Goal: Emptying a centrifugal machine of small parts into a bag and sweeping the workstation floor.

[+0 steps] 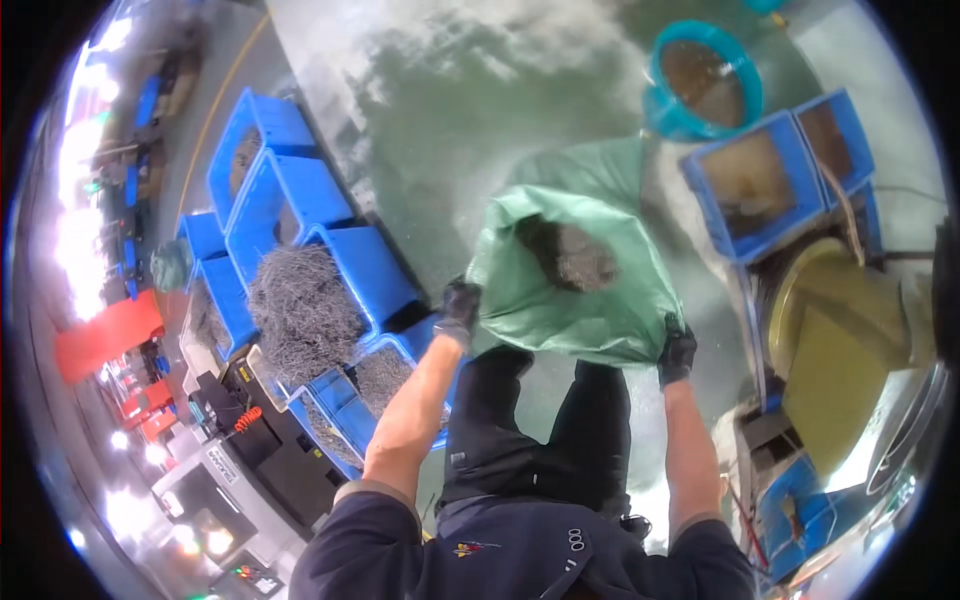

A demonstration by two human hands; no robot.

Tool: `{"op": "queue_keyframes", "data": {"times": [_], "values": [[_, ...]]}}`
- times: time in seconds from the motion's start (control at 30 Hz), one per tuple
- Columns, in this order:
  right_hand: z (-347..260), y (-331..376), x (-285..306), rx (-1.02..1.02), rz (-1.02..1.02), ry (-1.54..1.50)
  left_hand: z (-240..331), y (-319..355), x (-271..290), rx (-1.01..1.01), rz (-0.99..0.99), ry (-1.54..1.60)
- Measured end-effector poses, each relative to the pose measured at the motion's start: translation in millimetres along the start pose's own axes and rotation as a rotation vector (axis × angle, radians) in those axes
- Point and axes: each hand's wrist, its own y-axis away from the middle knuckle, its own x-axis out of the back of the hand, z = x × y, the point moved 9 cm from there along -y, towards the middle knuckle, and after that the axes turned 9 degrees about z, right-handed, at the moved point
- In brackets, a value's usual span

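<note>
A green plastic woven-looking sack hangs in front of my legs with its mouth spread wide. Inside, a dark grey, grainy mass shows at the bottom; I cannot make out what it is. My left hand, in a dark glove, is closed on the left edge of the sack's rim. On the opposite side my right hand, also gloved, grips the right edge. Both arms are stretched forward. The sack's lower part is hidden behind its rim.
To the left, blue bins stand clustered, one heaped with thin grey metal pieces. A teal tub and blue crates with brownish contents are at the far right. Nearer on that side is a yellowish round machine. The green floor looks wet.
</note>
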Motion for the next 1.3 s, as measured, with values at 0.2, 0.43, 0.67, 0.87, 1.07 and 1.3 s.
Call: {"op": "queue_keyframes", "data": {"times": [0.2,0.43,0.67,0.87,1.07,1.3], "values": [[-41.4,10.4,-79.3,-0.112,-0.001,-0.019,38.5,-36.7,-2.0,0.373,-0.07,0.531],[-71.1,14.7,-147.2,-0.076,0.014,-0.126,128.1,-115.0,-2.8,-0.36,-0.301,-0.442],[-222.5,89.5,-313.1,0.04,-0.103,0.016,76.4,-227.4,52.7,-0.253,-0.095,0.109],[-315.0,156.0,-391.5,0.173,-0.011,0.089,200.6,-234.6,156.6,0.28,-0.143,0.721],[-310.1,217.3,-498.9,-0.013,-0.186,0.03,227.2,-205.5,313.2,0.423,-0.069,1.13],[-307.1,245.2,-585.0,0.162,-0.234,0.259,158.2,-211.1,402.7,0.436,0.291,0.875]]}}
